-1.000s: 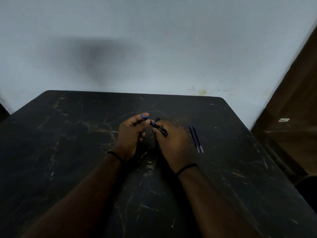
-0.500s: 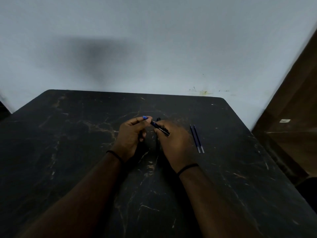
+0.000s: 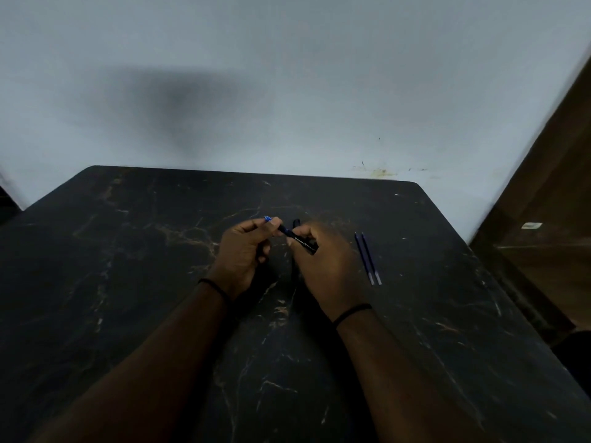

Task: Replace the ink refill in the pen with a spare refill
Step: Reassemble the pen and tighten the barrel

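Observation:
A dark pen with white lettering and a blue end lies across both hands above the middle of the black marble table. My left hand pinches its blue end between thumb and fingers. My right hand grips the black barrel. Two thin blue spare refills lie side by side on the table to the right of my right hand. A small dark piece, perhaps the cap, stands behind the hands, partly hidden.
The table's far edge meets a pale wall. A brown wooden door or cabinet stands to the right, past the table's right edge.
My hands and the pen stay almost in place. The left fingers have shifted slightly along the blue end, and the refills have not moved.

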### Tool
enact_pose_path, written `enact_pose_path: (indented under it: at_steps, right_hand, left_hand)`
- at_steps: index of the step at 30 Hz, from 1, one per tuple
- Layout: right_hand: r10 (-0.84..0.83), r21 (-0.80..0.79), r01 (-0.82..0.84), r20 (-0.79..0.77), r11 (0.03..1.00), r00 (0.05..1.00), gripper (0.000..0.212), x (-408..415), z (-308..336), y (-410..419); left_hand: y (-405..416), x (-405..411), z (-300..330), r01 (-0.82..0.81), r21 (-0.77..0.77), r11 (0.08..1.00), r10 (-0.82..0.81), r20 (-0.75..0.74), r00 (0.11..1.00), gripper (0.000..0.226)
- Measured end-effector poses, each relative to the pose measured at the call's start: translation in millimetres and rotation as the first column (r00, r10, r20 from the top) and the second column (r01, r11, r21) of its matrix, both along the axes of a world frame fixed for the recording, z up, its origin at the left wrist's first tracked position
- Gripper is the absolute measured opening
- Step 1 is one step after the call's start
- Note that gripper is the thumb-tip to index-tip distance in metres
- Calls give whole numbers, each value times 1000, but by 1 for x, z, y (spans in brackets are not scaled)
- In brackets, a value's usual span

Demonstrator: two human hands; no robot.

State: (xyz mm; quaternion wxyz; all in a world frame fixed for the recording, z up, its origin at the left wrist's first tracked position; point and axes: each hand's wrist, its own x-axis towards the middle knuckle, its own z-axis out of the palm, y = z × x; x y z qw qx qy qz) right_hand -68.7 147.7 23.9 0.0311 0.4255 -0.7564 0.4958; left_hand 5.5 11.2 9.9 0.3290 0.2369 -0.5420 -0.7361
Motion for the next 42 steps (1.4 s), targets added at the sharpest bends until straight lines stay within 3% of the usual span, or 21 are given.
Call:
enact_pose_path:
  at_steps: [15,17,20,22,31,35,38,42]
  right_hand:
    - [-11,-48,11,8,999,1000,4,-6,-9,-5]
    - [-11,-94,17,72,995,997,3,-8,-10,-7]
    - [29,-162,18,287,987,957,4,-9,-11,-10]
    - [36,-177,24,329,984,944,6,-10,-11,-12]
    - [29,-205,40,323,978,946,4,-5,-11,-14]
    - [32,-219,36,298,975,954,7,-3,-12,-17]
    - [36,-227,31,284,973,958,6,-3,-15,-18]
    - [45,-234,30,311,972,949,5,-5,-16,-18]
  left_hand:
    - [-8,-2,-8,0,-70,998,1,27,1000,19]
    - [-7,-2,-7,10,-64,998,-8,30,1000,20]
    - [-7,0,-5,34,-69,997,-32,16,999,14]
    - [-6,1,-4,55,-80,995,-54,13,998,14]
    - [-9,1,-5,164,-26,986,-165,-40,986,20]
    - [-5,-3,-4,70,5,998,-70,8,998,36]
    - [-6,-2,-4,30,-7,1000,-30,35,999,24]
    - [-7,3,1,114,25,993,-114,-1,994,13]
